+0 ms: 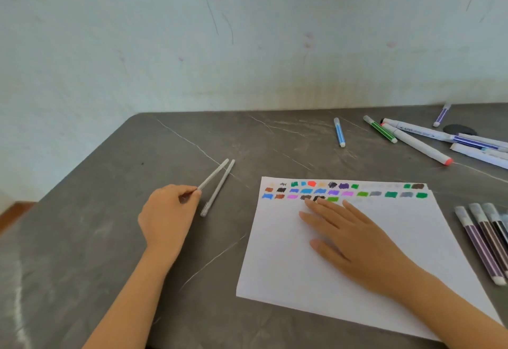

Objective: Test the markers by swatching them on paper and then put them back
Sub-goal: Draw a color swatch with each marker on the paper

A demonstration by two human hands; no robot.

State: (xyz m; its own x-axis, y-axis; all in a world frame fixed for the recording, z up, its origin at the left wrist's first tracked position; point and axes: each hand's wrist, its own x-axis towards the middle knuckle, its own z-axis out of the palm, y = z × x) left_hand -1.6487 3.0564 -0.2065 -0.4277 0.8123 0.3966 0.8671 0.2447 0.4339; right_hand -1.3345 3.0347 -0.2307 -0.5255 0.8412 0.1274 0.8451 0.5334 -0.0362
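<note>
Left hand [167, 211]: fingers curled, fingertips pinching the near end of 1 white marker [213, 174]; the bare forearm enters from the lower left. Right hand [354, 238]: palm down, 4 fingers straight and slightly spread, thumb out to the side, resting flat on the paper [288, 274]; the bare forearm enters from the lower right.

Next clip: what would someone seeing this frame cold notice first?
First, the rows of bright colour swatches along the far edge of the white sheet of paper, with the right hand lying flat on it, fingertips at the lowest row. Further left, the left hand pinches the near end of one slim white marker, a second slim white marker lying beside it on the dark grey veined table.
</note>
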